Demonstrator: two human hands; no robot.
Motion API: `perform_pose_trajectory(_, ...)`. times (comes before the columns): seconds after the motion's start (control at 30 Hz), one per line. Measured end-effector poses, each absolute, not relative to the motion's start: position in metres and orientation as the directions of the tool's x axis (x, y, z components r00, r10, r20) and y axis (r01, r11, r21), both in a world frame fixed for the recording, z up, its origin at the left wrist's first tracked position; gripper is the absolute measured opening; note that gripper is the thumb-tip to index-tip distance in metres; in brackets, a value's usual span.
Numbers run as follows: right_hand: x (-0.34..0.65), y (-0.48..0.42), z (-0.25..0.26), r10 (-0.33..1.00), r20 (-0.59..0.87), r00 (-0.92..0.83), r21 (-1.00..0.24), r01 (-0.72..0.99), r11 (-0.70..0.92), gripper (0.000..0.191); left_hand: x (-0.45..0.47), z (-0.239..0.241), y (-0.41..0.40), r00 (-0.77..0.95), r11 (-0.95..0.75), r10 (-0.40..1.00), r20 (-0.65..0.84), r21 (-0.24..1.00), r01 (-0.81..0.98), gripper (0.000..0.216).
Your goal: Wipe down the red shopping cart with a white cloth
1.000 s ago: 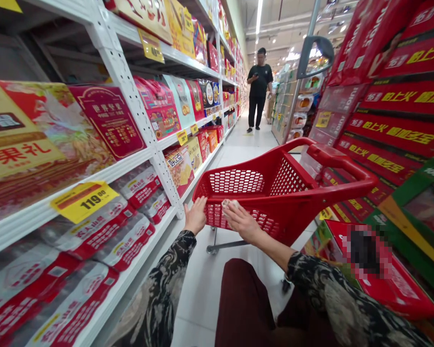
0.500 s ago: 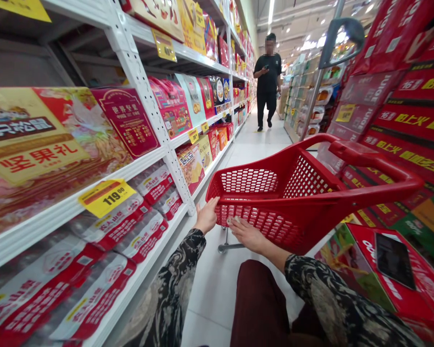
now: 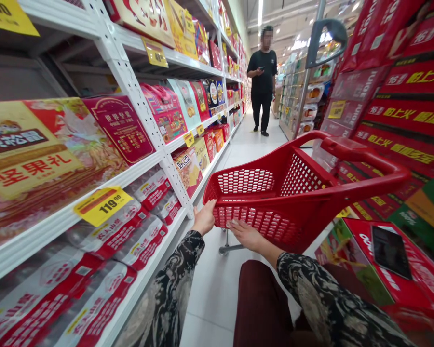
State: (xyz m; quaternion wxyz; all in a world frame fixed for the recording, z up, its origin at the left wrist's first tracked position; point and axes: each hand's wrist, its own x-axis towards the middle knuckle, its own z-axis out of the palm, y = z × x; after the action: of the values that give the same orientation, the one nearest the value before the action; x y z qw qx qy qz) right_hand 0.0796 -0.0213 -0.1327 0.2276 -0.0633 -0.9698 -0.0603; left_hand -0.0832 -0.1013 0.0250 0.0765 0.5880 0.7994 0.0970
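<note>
A red plastic shopping cart (image 3: 311, 214) with perforated sides stands at an angle across the aisle in front of me. Its basket looks bare inside where I can see. My left hand (image 3: 204, 218) grips the cart's near left corner, the fingertips partly hidden against the rim. Lower along the same side, my right hand (image 3: 246, 235) lies against the perforated wall with its fingers stretched out. Beneath the corner, a grey leg and caster (image 3: 227, 248) show. My knee in dark red trousers (image 3: 262, 303) is just below the hands.
White shelving (image 3: 128, 79) with boxed snacks and packs of water bottles (image 3: 110, 294) lines my left. Stacked red drink cartons (image 3: 401, 140) rise on the right. A phone (image 3: 391, 251) lies on a red box (image 3: 361, 241). A person (image 3: 263, 79) holding a phone is in the aisle.
The view has shifted slightly, and the cart's handle appears a little farther left. The person in the aisle has stepped closer. My hands keep their places on the cart.
</note>
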Motion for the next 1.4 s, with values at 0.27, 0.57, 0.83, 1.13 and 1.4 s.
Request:
perform_pose_trajectory(0.27, 0.111, -0.005, -0.057, 0.044, 0.629, -0.777, 0.225, 0.236, 0.945, 0.039, -0.07, 0.021, -0.097, -0.301, 0.294, 0.953, 0.041, 0.123, 0.948, 0.055)
perform_pose_trajectory(0.57, 0.162, -0.012, -0.103, 0.205, 0.474, -0.856, 0.165, 0.315, 0.935, 0.041, -0.012, 0.018, -0.084, -0.132, 0.132, 0.988, 0.082, 0.0, 0.991, 0.065)
perform_pose_trajectory(0.83, 0.216, -0.012, -0.064, 0.173, 0.627, -0.76, 0.232, 0.393, 0.89, 0.034, 0.017, 0.018, -0.075, -0.078, 0.079, 0.99, 0.117, -0.002, 0.997, 0.07)
perform_pose_trajectory(1.13, 0.256, -0.005, -0.064, 0.239, 0.571, -0.786, 0.278, 0.458, 0.844, 0.032, 0.071, 0.026, -0.064, 0.017, -0.024, 0.987, 0.162, 0.04, 0.999, 0.073)
perform_pose_trajectory(1.4, 0.296, -0.013, -0.022, 0.223, 0.701, -0.677, 0.243, 0.52, 0.819, 0.033, 0.095, 0.033, -0.059, 0.091, -0.104, 0.975, 0.201, 0.055, 0.993, 0.076)
